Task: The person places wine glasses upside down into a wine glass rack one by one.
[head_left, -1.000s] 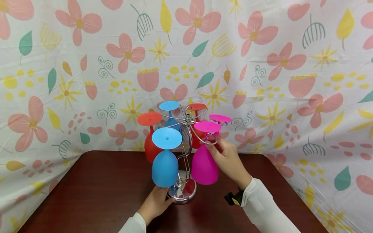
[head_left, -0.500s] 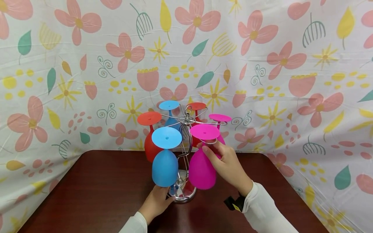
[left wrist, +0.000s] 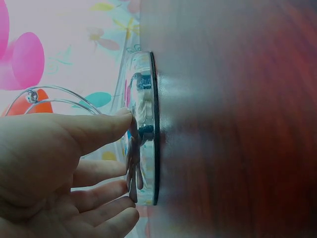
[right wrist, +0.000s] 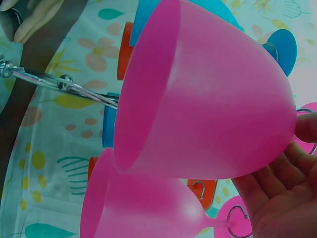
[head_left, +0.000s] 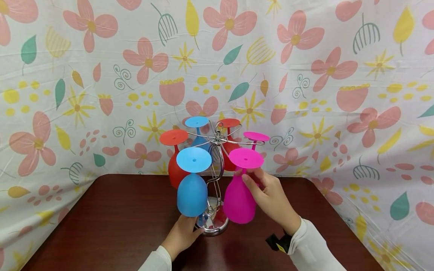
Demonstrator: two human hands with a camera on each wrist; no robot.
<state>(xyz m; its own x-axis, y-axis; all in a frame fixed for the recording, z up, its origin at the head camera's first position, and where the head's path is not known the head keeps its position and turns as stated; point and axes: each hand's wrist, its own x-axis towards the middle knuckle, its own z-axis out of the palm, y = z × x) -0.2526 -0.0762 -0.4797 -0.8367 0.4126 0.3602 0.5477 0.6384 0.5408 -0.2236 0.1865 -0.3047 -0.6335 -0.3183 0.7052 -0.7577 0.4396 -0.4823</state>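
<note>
My right hand [head_left: 272,197] pinches the stem of a magenta plastic wine glass [head_left: 240,203], which hangs upside down at the front right of a chrome glass rack [head_left: 218,139]. The glass's foot hides the end of the rack's arm there, so whether the two touch I cannot tell. Filling much of the right wrist view is this glass's bowl [right wrist: 213,99], fingers and thumb at its narrow end. With mostly straight fingers, my left hand [head_left: 183,235] rests on the round base [left wrist: 146,168]. A blue wine glass [head_left: 192,195] hangs upside down just above that hand.
Other upturned glasses hang around the rack: a red one [head_left: 174,169] at left, a blue one [head_left: 197,122] and a red one [head_left: 230,123] behind, a magenta one [head_left: 256,136] at right. Below lies a dark brown table [head_left: 129,214]. Flowered cloth [head_left: 305,94] forms the backdrop.
The magenta glass in my right hand has come lower and nearer; it went slightly left, then back right. A wire loop seen at its stem earlier is now hidden. My left hand stays put.
</note>
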